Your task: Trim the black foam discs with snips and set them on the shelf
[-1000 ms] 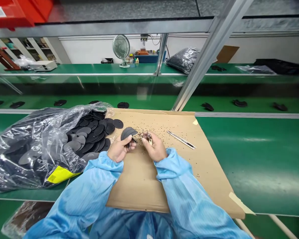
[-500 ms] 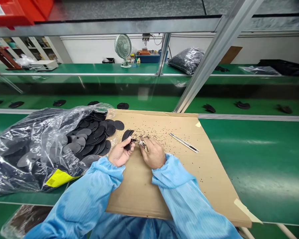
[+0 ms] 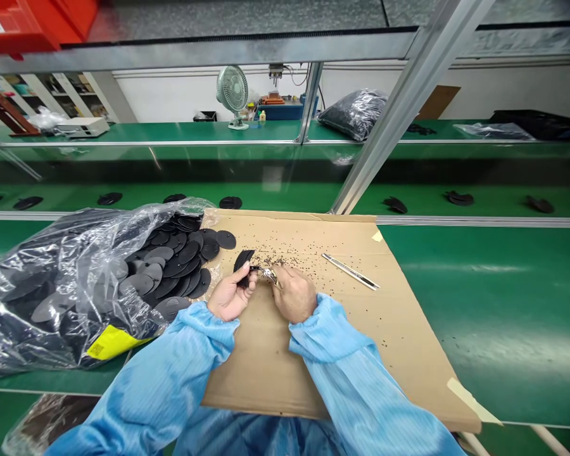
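Note:
My left hand is closed round black plastic discs, held upright in a small fan between thumb and fingers. In my right hand is a pair of metal nippers, whose jaws reach left to the edge of the held pieces. Fingers hide most of the handles, and whether the jaws touch the plastic is too small to tell. Beneath and beyond both hands, tiny black scraps are strewn over a cardboard sheet. Left of my left hand lies a heap of similar black discs, spilling from a clear plastic bag.
A slim utility knife lies on the cardboard to the right. Behind it, a slanted metal post rises beside a green belt with several black pieces spaced along it. A fan stands on the far bench.
My right hand has shifted slightly to the right, and more of the nippers' metal head shows between the hands. My left hand keeps its hold on the discs, nearly still.

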Demonstrator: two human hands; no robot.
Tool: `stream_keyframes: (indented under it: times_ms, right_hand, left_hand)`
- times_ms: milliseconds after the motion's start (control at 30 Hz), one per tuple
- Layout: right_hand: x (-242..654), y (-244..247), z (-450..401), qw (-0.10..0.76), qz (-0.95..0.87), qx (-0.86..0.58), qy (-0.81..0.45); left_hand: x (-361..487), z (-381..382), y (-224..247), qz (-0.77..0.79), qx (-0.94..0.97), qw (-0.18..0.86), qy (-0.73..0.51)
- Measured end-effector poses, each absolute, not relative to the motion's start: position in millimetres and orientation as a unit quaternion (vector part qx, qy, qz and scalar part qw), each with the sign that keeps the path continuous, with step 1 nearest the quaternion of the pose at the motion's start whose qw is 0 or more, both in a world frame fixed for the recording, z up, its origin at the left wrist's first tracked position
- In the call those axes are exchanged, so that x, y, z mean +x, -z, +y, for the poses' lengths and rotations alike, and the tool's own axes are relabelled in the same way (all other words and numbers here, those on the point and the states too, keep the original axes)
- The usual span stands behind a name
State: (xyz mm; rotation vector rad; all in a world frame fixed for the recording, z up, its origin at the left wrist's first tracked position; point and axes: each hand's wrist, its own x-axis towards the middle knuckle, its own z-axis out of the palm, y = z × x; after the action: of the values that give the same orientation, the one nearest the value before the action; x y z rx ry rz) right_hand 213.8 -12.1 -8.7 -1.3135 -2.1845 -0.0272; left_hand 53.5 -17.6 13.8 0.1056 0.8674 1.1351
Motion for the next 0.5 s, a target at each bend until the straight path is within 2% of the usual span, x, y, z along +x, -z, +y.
stream_keyframes:
  times_ms: [100,300,500]
  right_hand:
    - [211.6,10.2,-12.2,0.298,-0.812,-0.502,-0.024]
    - [212.9,8.2,-10.0,0.379,-0.757,-0.523,-0.100]
    - [215.0,7.4,-9.1,0.369,-0.753,-0.529,-0.129]
  left_hand:
    - [54.1,-17.4,-11.8,0.389,0.067,0.751,-0.529]
    - [52.8,-17.4,-10.7,0.315,0.127,0.717,-0.609]
    - [49.4,-16.0,-10.6,0.321,0.153,0.681,-0.640]
